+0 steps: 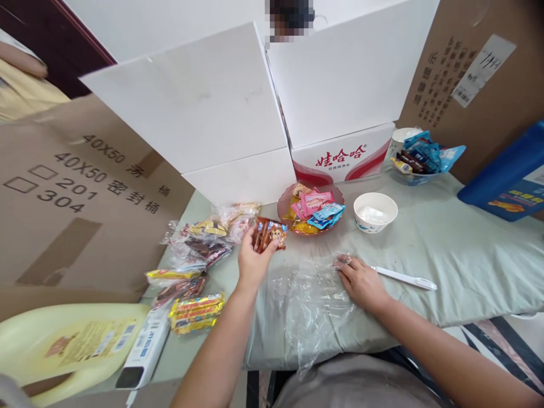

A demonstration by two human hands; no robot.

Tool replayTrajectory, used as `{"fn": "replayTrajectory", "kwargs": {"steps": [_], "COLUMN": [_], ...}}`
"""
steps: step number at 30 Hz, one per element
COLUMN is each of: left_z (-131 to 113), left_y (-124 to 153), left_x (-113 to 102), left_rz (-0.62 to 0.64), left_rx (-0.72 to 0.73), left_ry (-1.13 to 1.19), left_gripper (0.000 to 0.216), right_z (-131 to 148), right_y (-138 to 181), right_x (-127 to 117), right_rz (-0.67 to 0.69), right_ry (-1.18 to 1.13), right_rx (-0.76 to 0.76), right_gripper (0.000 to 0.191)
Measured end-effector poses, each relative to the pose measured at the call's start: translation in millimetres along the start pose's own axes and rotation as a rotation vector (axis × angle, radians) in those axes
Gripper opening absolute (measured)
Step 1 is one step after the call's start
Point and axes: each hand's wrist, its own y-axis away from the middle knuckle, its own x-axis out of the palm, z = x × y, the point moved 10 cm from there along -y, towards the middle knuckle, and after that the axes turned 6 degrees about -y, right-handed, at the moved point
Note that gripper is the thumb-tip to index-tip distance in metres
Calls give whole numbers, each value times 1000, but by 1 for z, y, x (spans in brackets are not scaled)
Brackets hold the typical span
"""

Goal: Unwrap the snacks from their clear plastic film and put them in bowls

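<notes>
My left hand (251, 265) is closed around brown cookie packets (268, 234), lifted just left of a pink glass bowl (312, 231) that holds pink, blue and yellow snack packets. Over on the right, my right hand (361, 282) pinches the edge of a clear plastic bag (304, 309), which spreads crumpled across the cloth. A white slim tool (406, 277), perhaps a cutter, lies beside that hand. Behind it stands a white paper bowl (374, 214) with a pale wrapper inside.
Several bagged snacks (204, 243) and yellow snack packs (198, 313) lie at left. Nearby are a pale yellow jug (76, 334) and a white box (147, 343). A filled bowl (419, 177) and blue bottle (505, 175) stand right. Cartons (238, 107) wall the back; a person's arm shows far left.
</notes>
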Motion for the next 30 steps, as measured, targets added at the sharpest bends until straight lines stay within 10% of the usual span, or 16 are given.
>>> {"fn": "replayTrajectory", "kwargs": {"steps": [8, 11, 13, 17, 22, 26, 30], "left_z": [-67, -88, -94, -58, 8, 6, -19], "left_y": [-54, 1, 59, 133, 88, 85, 144], "left_x": [53, 67, 90, 119, 83, 27, 15], "left_rz": [-59, 48, 341, 711, 433, 247, 498], "left_rx": [334, 563, 725, 738, 471, 480, 559], "left_ry": [-370, -328, -276, -473, -807, -624, -269], "left_gripper": [62, 31, 17, 20, 40, 25, 27], "right_z": [-2, -3, -4, -5, -8, -9, 1], "right_y": [0, 0, -1, -2, 1, 10, 12], "right_x": [-1, -1, 0, 2, -2, -28, -56], "right_rz": [6, 18, 32, 46, 48, -8, 14], "right_ry": [-59, -77, -81, -93, -60, -25, -89], "right_rx": [7, 21, 35, 49, 108, 147, 38], "right_gripper": [26, 26, 26, 27, 29, 30, 32]}}
